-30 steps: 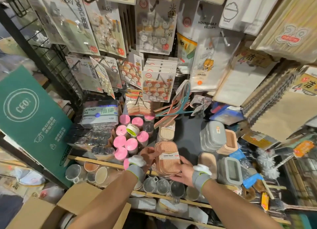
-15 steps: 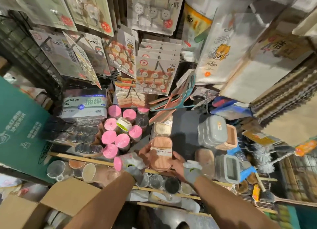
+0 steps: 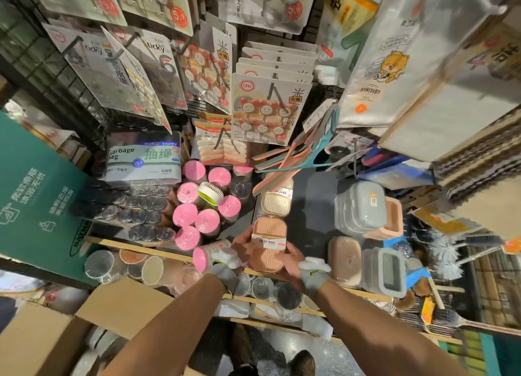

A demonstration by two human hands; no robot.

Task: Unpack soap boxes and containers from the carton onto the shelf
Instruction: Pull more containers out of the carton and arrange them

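Peach ribbed plastic soap box (image 3: 269, 244) with a white "SOAP BOX" label sits between both hands at the front of the dark shelf (image 3: 310, 206), label up, long side running front to back. Left hand (image 3: 242, 244) curls round its left edge, and right hand (image 3: 291, 263) cups the near right corner. Both grip the box by the sides, so the label shows. Two-sided hold is likely for lining it up straight.

Cream ribbed soap box (image 3: 276, 203) lies just behind in the same orientation, so the peach one looks meant to queue directly in front of it as a row. Touching or slightly apart: cannot tell. Whether the peach box rests on the shelf or hangs just above it: cannot tell either.

Pink-capped cylinder containers (image 3: 197, 220) crowd the left side and grey lidded plastic containers (image 3: 359, 212) stand to the right, leaving a narrow lane for soap boxes. Brown cardboard carton (image 3: 42, 336) is open at lower left, well apart from the hands, contents mostly hidden.

Step judged: placing, nearly done; release comes next.
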